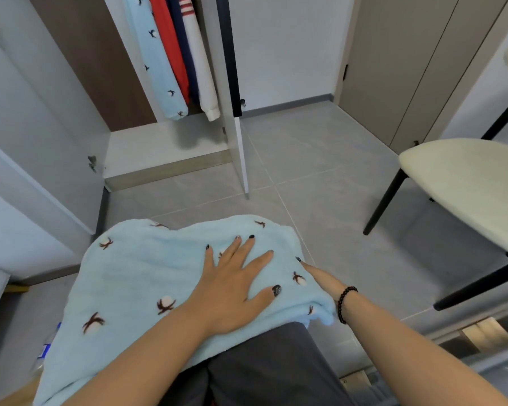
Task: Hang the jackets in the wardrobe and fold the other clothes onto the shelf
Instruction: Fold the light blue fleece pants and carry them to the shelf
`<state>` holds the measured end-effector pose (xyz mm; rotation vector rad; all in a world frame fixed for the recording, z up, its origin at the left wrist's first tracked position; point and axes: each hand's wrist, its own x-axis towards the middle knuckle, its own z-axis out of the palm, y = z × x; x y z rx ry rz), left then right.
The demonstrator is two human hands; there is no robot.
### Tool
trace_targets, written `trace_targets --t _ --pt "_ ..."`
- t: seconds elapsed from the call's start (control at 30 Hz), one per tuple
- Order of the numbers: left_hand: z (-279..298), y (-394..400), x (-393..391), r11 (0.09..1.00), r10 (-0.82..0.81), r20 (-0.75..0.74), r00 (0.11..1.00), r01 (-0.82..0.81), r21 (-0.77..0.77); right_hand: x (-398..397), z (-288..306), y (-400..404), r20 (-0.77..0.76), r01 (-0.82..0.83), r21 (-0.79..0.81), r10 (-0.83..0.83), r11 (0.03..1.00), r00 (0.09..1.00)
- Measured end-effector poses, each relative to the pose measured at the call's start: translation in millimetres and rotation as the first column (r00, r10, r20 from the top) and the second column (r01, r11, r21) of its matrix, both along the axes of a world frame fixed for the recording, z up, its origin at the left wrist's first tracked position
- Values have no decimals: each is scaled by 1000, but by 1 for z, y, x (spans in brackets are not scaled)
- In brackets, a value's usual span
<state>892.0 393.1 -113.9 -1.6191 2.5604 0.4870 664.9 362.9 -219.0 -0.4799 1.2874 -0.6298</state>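
Left hand (232,284) flat, fingers spread wide, pressing on the light blue garment (135,288) draped over the lap. Right hand (314,272) at the cloth's right edge, just beyond the left thumb; its fingers are tucked under the fabric, grip impossible to tell. Jackets (170,54) hang in the wardrobe (165,150) ahead of the fingertips.

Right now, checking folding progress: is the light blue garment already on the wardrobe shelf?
No, the light blue garment lies across the person's lap under the left hand.

Fluffy fleece garment (147,276); matt floor tiles (320,159)
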Motion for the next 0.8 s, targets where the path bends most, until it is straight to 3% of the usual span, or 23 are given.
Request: trace_targets --t 0.13,0.37,0.5,0.63,0.7,0.8 --pt "2 -20 -14 997 72 5 997 -72 1 6 -17 -6 222 13 -35 -5 999 975" --pt "-14 -24 -8 987 104 -17 994 -105 -125 -1 -24 -8 324 -37 -71 58 997 944" --pt "-23 -24 3 986 152 -77 985 -157 -58 -14 3 -19 176 -96 -33 100 995 979" --pt "-25 -26 9 967 255 -249 934 -250 52 -19 61 -43 -4 -213 -91 213 973 977" --pt "-20 -28 13 932 361 -444 820 -327 154 -14 96 -58 -156 -277 -131 256 952 954" --pt "-5 -27 29 806 573 -710 409 -442 395 6 149 -74 -346 -390 -156 319 908 882"
